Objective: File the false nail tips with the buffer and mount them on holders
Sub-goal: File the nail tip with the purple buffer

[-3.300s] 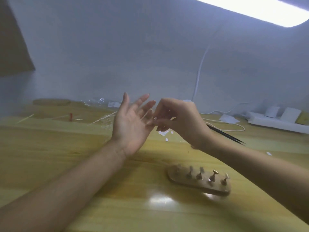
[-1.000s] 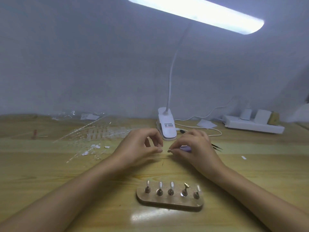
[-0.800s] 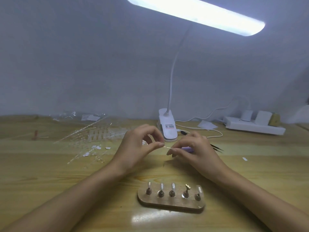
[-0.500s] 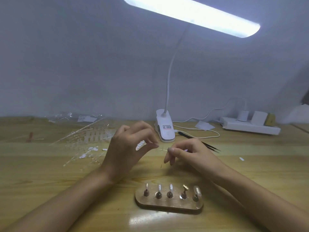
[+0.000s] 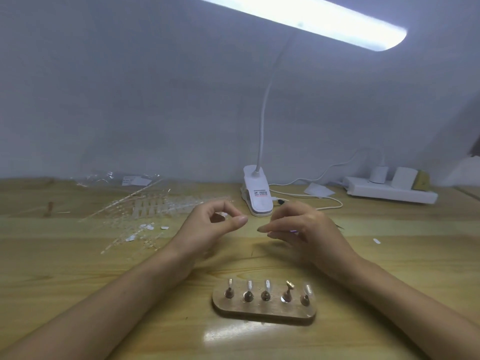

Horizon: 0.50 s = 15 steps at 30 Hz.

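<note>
Just above the pale wooden table (image 5: 78, 276), both hands hover close together, apart from each other. The left hand (image 5: 207, 227) is curled, thumb tip pressed near the bent forefinger; a small pale bit shows inside the curl, but whether the fingers (image 5: 240, 220) hold it I cannot tell. The right hand (image 5: 304, 227) points its narrowed fingers (image 5: 263, 229) toward the left hand, and a small lilac object (image 5: 293, 231), mostly hidden, peeks out beneath them; what it is cannot be made out.

Nearer the person than both sets of fingers lies the oblong brown wooden holder base (image 5: 263, 309), with five small metal stands in a row. Four carry clear false nail tips (image 5: 307, 288); the fourth stand from the left, a gold-topped holder (image 5: 288, 285), is bare and tilted.

Left of the left fingers, and beyond them, clear plastic strips of unused nail tips (image 5: 155, 206) lie scattered, with a few loose white pieces (image 5: 145, 226) among them. Just beyond the fingers stands the white clip-on lamp base (image 5: 257, 194), its bright bar overhead. Far to the right of the right fingers sits a white power strip (image 5: 392, 194), well apart.
</note>
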Tool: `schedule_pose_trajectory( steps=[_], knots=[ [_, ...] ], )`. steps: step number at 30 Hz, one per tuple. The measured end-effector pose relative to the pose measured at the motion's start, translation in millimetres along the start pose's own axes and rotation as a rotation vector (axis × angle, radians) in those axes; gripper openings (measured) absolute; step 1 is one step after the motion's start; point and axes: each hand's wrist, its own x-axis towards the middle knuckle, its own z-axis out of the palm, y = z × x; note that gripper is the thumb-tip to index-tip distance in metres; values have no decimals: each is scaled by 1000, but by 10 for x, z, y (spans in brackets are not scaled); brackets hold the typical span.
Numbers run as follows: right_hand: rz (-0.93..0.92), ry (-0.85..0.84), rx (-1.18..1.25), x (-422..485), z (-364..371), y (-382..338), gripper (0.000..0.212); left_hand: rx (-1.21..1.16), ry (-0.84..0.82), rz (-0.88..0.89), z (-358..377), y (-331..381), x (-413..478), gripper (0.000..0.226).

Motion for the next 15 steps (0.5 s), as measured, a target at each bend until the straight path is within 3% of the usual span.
schedule_pose_trajectory(
  steps=[4, 9, 15],
  knots=[
    [135, -16, 4, 48, 6, 6, 10, -24, 49, 0, 17, 5, -4, 18],
    [294, -50, -21, 174, 88, 17, 23, -70, 112, 99, 24, -27, 14, 14],
    [245, 59, -45, 154, 115, 102, 23, -125, 31, 127, 80, -87, 38, 9]
  ],
)
